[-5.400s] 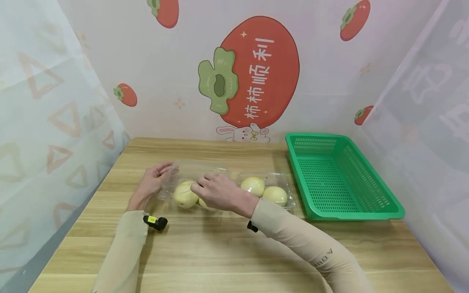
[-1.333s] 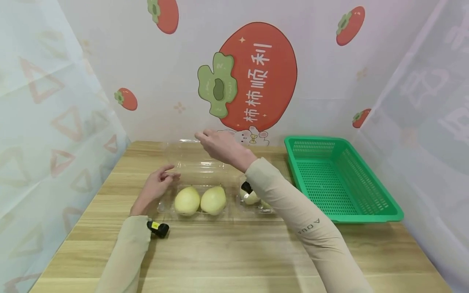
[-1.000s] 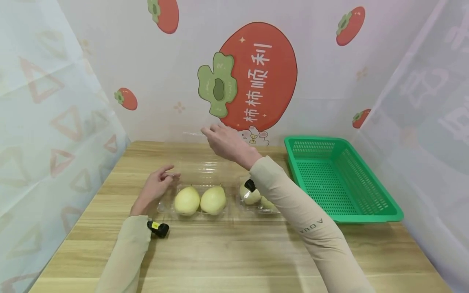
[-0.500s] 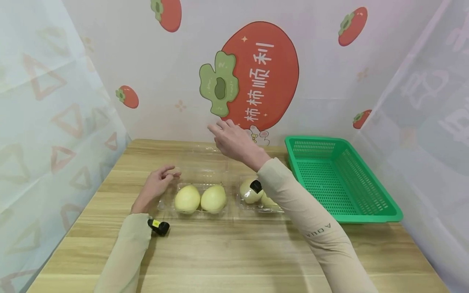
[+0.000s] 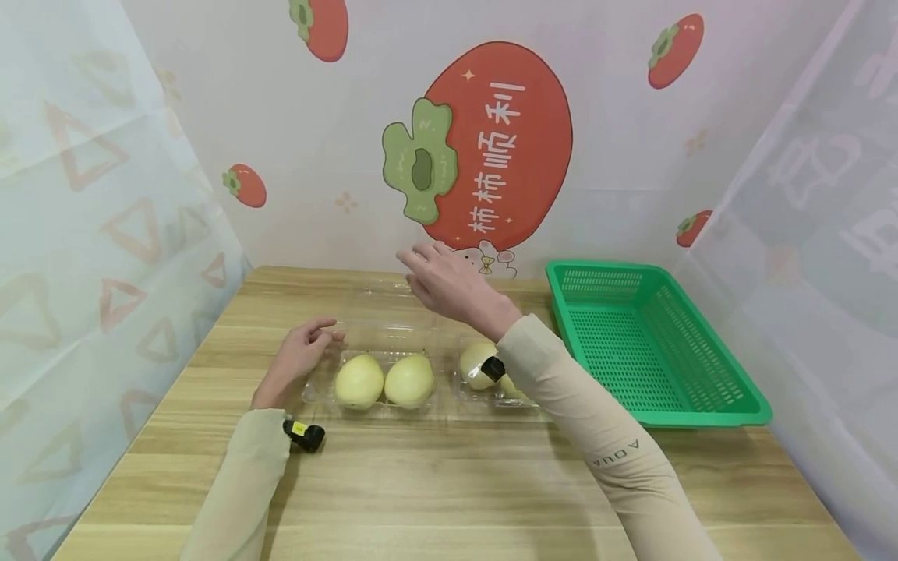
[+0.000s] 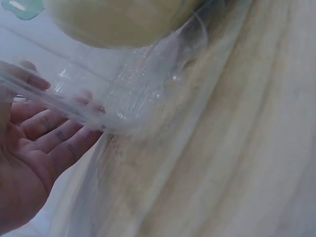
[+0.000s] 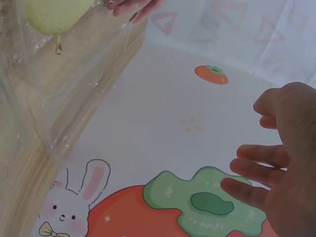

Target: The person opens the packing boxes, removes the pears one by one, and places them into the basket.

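Note:
A clear plastic clamshell box [image 5: 323, 395] stands left of the table's middle, its lid [image 5: 389, 312] folded back behind it. Two pale yellow pears [image 5: 358, 382] sit side by side in the base, stems toward the back. My left hand [image 5: 302, 358] holds the box's left rim; in the left wrist view the rim runs between the thumb [image 6: 29, 79] and the fingers. Above the lid's right side, my right hand [image 5: 452, 284] hovers with loose fingers; nothing is between them in the right wrist view. A second clear box [image 5: 515, 403] with pears [image 5: 479, 366] is partly hidden by my right forearm.
To the right sits a green plastic basket [image 5: 701, 417] with perforated walls and a bare bottom. A printed cloth wall [image 5: 302, 234] closes off the back, and pale sheets hang at both sides. Wooden tabletop [image 5: 421, 491] extends in front of the boxes.
The lid, over the pears at first, has swung up and back and now lies behind the base. My right hand raised it, let go and dropped slightly. My left hand stays at the rim.

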